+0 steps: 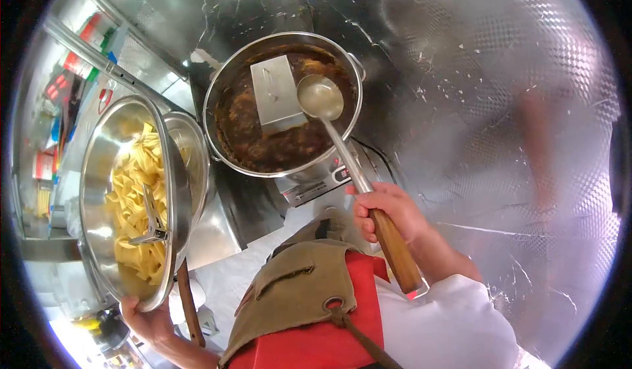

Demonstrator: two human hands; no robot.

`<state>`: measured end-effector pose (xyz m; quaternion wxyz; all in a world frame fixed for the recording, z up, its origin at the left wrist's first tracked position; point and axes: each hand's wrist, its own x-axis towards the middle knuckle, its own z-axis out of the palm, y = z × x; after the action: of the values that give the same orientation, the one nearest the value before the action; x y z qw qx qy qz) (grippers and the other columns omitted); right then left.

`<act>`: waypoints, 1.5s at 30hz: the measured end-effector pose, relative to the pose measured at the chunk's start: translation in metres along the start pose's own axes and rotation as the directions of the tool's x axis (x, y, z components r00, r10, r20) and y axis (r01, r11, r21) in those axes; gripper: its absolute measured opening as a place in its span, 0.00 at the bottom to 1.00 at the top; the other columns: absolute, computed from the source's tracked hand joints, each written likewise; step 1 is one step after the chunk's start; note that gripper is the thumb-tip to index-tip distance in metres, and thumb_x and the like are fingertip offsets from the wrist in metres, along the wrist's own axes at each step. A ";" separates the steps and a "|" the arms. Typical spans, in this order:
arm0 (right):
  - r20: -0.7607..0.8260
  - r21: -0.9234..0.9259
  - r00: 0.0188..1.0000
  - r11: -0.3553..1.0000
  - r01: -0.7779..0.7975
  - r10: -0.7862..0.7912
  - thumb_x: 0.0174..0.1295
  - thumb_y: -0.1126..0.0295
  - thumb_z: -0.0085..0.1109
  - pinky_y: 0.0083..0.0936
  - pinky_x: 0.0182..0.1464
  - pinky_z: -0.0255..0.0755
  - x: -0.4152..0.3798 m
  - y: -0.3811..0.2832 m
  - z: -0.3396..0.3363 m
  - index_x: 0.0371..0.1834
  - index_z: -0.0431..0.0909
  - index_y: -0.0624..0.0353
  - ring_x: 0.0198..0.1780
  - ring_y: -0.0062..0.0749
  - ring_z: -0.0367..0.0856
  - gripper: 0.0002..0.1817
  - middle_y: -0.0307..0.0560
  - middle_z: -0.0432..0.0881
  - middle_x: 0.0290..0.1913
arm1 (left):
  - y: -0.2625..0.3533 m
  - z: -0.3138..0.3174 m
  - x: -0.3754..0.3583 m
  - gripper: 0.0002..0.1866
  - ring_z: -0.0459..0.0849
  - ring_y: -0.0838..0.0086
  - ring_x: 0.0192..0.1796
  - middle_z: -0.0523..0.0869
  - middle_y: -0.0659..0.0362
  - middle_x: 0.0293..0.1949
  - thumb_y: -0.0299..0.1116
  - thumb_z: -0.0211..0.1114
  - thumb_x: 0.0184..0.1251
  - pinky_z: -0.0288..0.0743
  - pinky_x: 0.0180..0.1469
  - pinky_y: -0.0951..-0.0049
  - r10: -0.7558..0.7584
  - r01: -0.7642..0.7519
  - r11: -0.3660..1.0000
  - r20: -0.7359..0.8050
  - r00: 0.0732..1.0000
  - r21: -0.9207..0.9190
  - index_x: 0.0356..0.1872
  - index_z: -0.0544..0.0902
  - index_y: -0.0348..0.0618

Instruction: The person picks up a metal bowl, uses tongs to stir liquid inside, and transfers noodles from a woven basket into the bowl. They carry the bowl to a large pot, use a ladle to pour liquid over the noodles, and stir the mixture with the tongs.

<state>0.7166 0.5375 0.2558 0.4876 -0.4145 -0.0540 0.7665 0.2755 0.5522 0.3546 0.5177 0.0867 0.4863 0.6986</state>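
Note:
My right hand (387, 212) is wrapped round the wooden handle of a large metal ladle (320, 97). The ladle's bowl is over a big steel pot (359, 109) of dark brown stew and looks to hold a little liquid. A flat metal plate with a small handle (274, 92) rests in the stew, left of the ladle. At the left, my left hand (149, 321) grips the lower rim of a wide steel bowl (97, 237), which is tilted. Inside it lie pale yellow strips (141, 198) and metal tongs (153, 221).
The pot stands on an electric cooker (316, 188) against a metal wall (487, 105). Behind the bowl is another metal pan (197, 142), with a wooden handle (187, 303) below. A metal rail (99, 53) and colourful packages (45, 165) are at the left.

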 end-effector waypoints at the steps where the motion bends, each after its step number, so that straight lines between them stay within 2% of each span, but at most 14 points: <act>1: -0.003 -0.017 1.000 1.000 0.002 -0.002 0.63 0.68 0.56 0.26 0.21 0.71 0.001 0.000 -0.002 0.51 0.68 0.59 0.20 0.26 0.75 0.15 0.41 0.74 0.24 | -0.002 0.002 -0.001 0.34 0.68 0.44 0.67 0.69 0.45 0.66 0.23 0.55 0.53 0.59 0.63 0.24 -0.006 0.006 1.000 0.003 1.000 -0.003 0.67 0.63 0.34; 4: -0.041 -0.096 0.999 0.995 0.017 -0.021 0.63 0.68 0.56 0.26 0.21 0.72 0.002 -0.001 -0.003 0.49 0.69 0.60 0.21 0.26 0.76 0.14 0.41 0.75 0.24 | -0.006 0.009 -0.007 0.36 0.65 0.45 0.69 0.67 0.44 0.68 0.23 0.55 0.53 0.55 0.65 0.24 -0.029 0.029 1.000 0.015 0.999 -0.012 0.69 0.61 0.34; 9: -0.039 -0.106 0.999 0.994 0.023 -0.027 0.63 0.67 0.56 0.25 0.21 0.73 0.010 -0.003 -0.007 0.47 0.70 0.62 0.21 0.26 0.76 0.14 0.41 0.76 0.25 | -0.010 0.007 -0.007 0.37 0.63 0.45 0.70 0.65 0.44 0.69 0.22 0.55 0.52 0.51 0.66 0.23 -0.051 0.052 0.998 0.029 0.998 -0.045 0.69 0.60 0.34; 12: -0.057 -0.095 0.998 0.995 0.019 -0.024 0.63 0.68 0.57 0.25 0.21 0.73 0.011 -0.008 -0.006 0.48 0.70 0.63 0.22 0.25 0.76 0.14 0.41 0.76 0.25 | -0.017 0.012 -0.011 0.37 0.64 0.46 0.70 0.65 0.44 0.69 0.22 0.55 0.51 0.53 0.65 0.22 -0.022 0.021 0.999 -0.020 1.000 -0.044 0.69 0.60 0.34; 15: -0.055 -0.091 0.998 0.996 0.020 -0.025 0.63 0.68 0.58 0.25 0.21 0.73 0.014 -0.009 -0.009 0.48 0.71 0.64 0.22 0.25 0.76 0.15 0.41 0.76 0.26 | -0.018 0.002 -0.007 0.37 0.65 0.46 0.69 0.66 0.44 0.68 0.22 0.55 0.50 0.56 0.63 0.22 -0.020 0.020 1.000 0.008 1.000 -0.016 0.68 0.61 0.34; 18: -0.075 -0.099 0.997 0.995 0.008 -0.016 0.62 0.69 0.57 0.24 0.20 0.67 0.017 -0.010 -0.006 0.51 0.71 0.64 0.22 0.23 0.73 0.16 0.40 0.74 0.26 | -0.020 -0.004 -0.006 0.36 0.67 0.48 0.67 0.67 0.44 0.67 0.25 0.56 0.51 0.71 0.61 0.36 -0.020 0.018 0.997 0.026 0.999 0.073 0.68 0.63 0.36; 19: -0.087 -0.104 0.996 0.995 0.004 -0.013 0.62 0.69 0.56 0.23 0.19 0.64 0.017 -0.012 -0.005 0.52 0.71 0.64 0.22 0.23 0.71 0.16 0.39 0.73 0.26 | -0.020 -0.003 -0.007 0.36 0.68 0.49 0.67 0.68 0.44 0.66 0.25 0.56 0.51 0.71 0.60 0.37 -0.013 0.012 0.996 0.013 1.000 0.087 0.67 0.63 0.36; 24: -0.108 -0.091 0.994 0.996 -0.006 -0.004 0.63 0.69 0.56 0.23 0.19 0.63 0.017 -0.014 0.000 0.53 0.71 0.64 0.22 0.23 0.70 0.17 0.40 0.73 0.26 | -0.023 0.000 -0.010 0.34 0.70 0.50 0.65 0.71 0.45 0.64 0.26 0.55 0.51 0.73 0.59 0.39 0.025 -0.017 0.991 -0.056 0.998 0.132 0.65 0.65 0.35; 28: -0.108 -0.090 0.994 0.996 -0.006 -0.003 0.63 0.70 0.55 0.23 0.19 0.63 0.018 -0.014 0.000 0.53 0.70 0.65 0.22 0.23 0.70 0.17 0.40 0.73 0.26 | -0.024 -0.002 -0.010 0.34 0.71 0.50 0.64 0.71 0.46 0.64 0.27 0.56 0.51 0.74 0.59 0.40 0.001 0.006 0.992 -0.050 0.999 0.127 0.65 0.67 0.36; 31: -0.063 -0.089 0.998 0.996 -0.010 0.004 0.63 0.67 0.58 0.25 0.21 0.71 0.020 -0.014 -0.005 0.49 0.70 0.61 0.22 0.23 0.75 0.15 0.39 0.75 0.26 | -0.024 -0.006 -0.008 0.33 0.72 0.51 0.64 0.72 0.47 0.64 0.27 0.56 0.50 0.74 0.59 0.40 -0.026 0.031 0.994 -0.046 0.999 0.109 0.64 0.67 0.37; 34: -0.074 -0.079 0.997 0.997 -0.015 0.009 0.63 0.67 0.58 0.25 0.21 0.71 0.019 -0.015 -0.004 0.49 0.70 0.61 0.22 0.23 0.75 0.15 0.39 0.75 0.26 | -0.025 -0.003 -0.010 0.33 0.72 0.51 0.64 0.72 0.48 0.64 0.27 0.57 0.50 0.73 0.59 0.40 -0.049 0.055 0.993 -0.055 0.997 0.109 0.64 0.68 0.37; 37: -0.114 -0.084 0.993 0.996 -0.005 -0.005 0.63 0.70 0.56 0.22 0.20 0.63 0.017 -0.015 0.002 0.52 0.71 0.64 0.22 0.23 0.71 0.16 0.40 0.73 0.27 | -0.025 -0.007 -0.007 0.33 0.72 0.52 0.64 0.72 0.48 0.64 0.27 0.57 0.51 0.73 0.60 0.40 -0.068 0.073 0.991 -0.046 0.997 0.115 0.64 0.68 0.37; 45: -0.111 -0.070 0.994 0.998 -0.006 -0.001 0.63 0.70 0.56 0.22 0.20 0.63 0.015 -0.016 0.001 0.52 0.71 0.64 0.23 0.23 0.70 0.16 0.40 0.73 0.27 | -0.027 -0.019 0.000 0.33 0.71 0.52 0.65 0.72 0.47 0.64 0.27 0.57 0.51 0.70 0.64 0.44 -0.088 0.090 0.992 -0.025 0.996 0.090 0.64 0.67 0.33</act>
<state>0.7239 0.5582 0.2553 0.4741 -0.4734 -0.0531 0.7405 0.2814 0.5408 0.3239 0.5387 0.0808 0.5264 0.6528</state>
